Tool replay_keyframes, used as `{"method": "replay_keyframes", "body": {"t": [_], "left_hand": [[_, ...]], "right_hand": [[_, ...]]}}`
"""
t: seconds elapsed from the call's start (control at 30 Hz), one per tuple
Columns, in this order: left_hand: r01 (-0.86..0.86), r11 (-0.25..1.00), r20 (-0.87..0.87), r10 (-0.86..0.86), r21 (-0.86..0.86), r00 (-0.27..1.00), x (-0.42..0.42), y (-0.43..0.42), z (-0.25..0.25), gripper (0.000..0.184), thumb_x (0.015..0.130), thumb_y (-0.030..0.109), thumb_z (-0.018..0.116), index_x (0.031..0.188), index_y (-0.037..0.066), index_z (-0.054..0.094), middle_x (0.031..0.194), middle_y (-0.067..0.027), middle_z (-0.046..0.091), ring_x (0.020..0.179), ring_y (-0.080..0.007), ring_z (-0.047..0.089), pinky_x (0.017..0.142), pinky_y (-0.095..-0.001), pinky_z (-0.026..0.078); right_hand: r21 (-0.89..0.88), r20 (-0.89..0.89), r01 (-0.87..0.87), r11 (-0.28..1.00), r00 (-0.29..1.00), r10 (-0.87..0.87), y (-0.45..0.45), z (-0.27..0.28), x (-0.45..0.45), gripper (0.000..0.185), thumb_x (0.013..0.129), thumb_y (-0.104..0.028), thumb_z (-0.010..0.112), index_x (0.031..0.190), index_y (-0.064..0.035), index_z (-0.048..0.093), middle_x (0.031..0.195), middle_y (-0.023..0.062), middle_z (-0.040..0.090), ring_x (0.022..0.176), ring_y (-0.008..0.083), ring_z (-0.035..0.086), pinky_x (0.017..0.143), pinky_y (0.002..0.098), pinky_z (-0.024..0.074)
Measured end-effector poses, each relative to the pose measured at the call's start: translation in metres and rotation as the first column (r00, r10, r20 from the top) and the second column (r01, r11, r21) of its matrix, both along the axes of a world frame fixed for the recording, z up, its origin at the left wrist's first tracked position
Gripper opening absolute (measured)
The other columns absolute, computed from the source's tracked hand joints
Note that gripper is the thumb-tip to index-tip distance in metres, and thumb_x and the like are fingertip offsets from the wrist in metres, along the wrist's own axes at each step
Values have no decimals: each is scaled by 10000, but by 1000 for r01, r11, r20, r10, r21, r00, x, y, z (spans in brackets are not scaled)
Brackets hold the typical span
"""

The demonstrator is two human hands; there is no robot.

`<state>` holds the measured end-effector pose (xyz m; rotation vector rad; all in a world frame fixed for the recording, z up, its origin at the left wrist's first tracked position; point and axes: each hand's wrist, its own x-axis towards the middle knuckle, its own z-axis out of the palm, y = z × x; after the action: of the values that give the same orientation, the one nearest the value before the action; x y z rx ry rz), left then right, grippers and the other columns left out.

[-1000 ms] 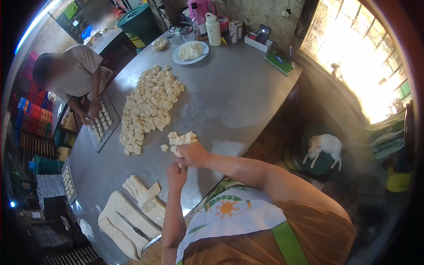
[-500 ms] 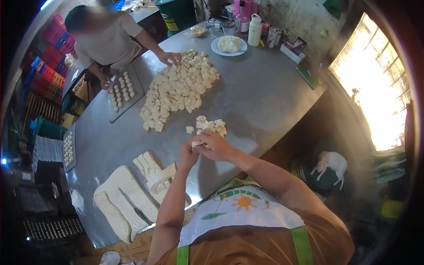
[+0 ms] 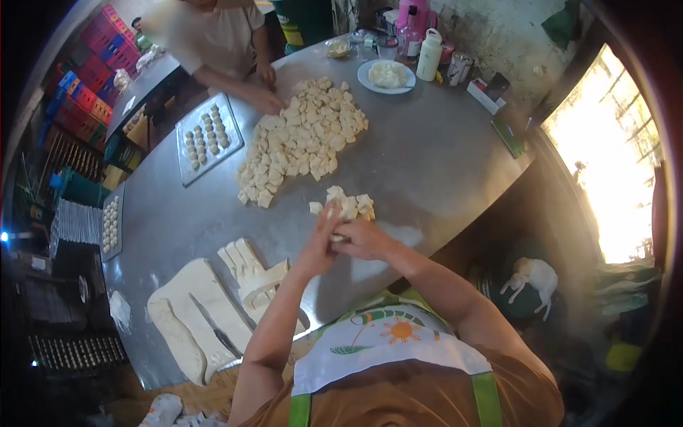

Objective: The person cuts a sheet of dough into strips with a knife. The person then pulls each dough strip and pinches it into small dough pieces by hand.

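Observation:
My left hand and my right hand meet over the metal table, closed around a small piece of dough between them. Just beyond my fingers is a small heap of cut dough pieces. Farther back lies a large pile of dough pieces. To the left of my forearm are dough strips, one lying across the others. A flat dough sheet with a knife on it lies at the near left.
Across the table, a co-worker's hand touches the large pile. A tray of dough balls sits at the left, another tray at the far-left edge. A plate, a white bottle and a green notebook stand farther back.
The view has shifted and turned. My hands stay together near the small heap, the left fingers now more extended. The co-worker has moved from the tray to the pile's edge.

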<state>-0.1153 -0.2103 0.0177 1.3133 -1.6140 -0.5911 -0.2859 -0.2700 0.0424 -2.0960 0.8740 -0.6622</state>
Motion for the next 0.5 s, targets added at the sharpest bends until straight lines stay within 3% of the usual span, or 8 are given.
{"method": "replay_keyframes", "body": {"t": [0.07,0.13,0.23,0.27,0.33,0.4,0.47,0.5], "left_hand": [[123,949,-97,-99,289,990,10,-13,0,268,855,20,674,1119,56,705,978,-162,726,944,-330,707,818,-376,543],[180,893,-150,-129,413,980,3,-21,3,270,853,23,683,1121,51,704,965,-166,728,926,-340,710,810,-377,546],[-20,886,240,-104,464,965,-36,-20,8,205,889,10,645,1085,33,699,919,-146,737,841,-252,730,731,-345,546],[-38,878,243,-90,478,966,-42,-14,12,205,889,10,645,1085,33,699,919,-146,737,841,-252,730,731,-345,546],[175,935,25,-193,310,981,-57,-9,31,122,862,39,698,983,21,705,842,-123,729,803,-254,728,722,-339,546],[253,941,-88,-239,226,967,-57,-12,31,93,849,54,725,932,15,708,803,-111,725,784,-255,727,718,-335,545],[22,737,2,-32,675,999,-17,-34,19,450,745,172,848,1118,22,645,1038,-173,694,1012,-330,688,839,-361,543],[14,723,3,-22,690,1000,-5,-30,2,450,745,172,848,1118,22,645,1038,-173,694,1012,-330,688,839,-361,543]], "right_hand": [[18,224,-47,999,974,42,0,1,-2,468,808,-393,769,1097,-53,629,1047,175,661,925,337,680,771,409,541],[80,209,14,997,977,-30,-4,5,-6,436,806,-369,770,1072,-51,635,1026,172,663,935,344,671,775,428,529],[214,158,146,966,971,-181,-22,-2,-15,373,802,-322,771,1023,-47,648,984,167,667,953,359,653,783,468,505],[145,-127,143,979,984,-125,-41,-18,-19,444,794,-305,794,1122,-56,630,1036,168,662,931,321,663,785,428,525],[83,-404,106,991,913,-64,-62,-42,-37,533,785,-289,818,1221,-64,612,1089,169,656,908,282,673,788,388,545],[100,-254,109,989,964,-81,-70,-65,-63,635,748,-303,841,1283,-82,579,1170,183,630,947,304,668,823,392,546],[107,-170,87,990,983,-68,-90,-73,-75,688,730,-310,852,1313,-91,562,1211,190,617,966,314,666,840,394,547],[177,-97,58,982,994,-41,-91,-73,-81,739,701,-317,862,1335,-104,548,1240,194,601,997,329,657,859,402,543]]}}
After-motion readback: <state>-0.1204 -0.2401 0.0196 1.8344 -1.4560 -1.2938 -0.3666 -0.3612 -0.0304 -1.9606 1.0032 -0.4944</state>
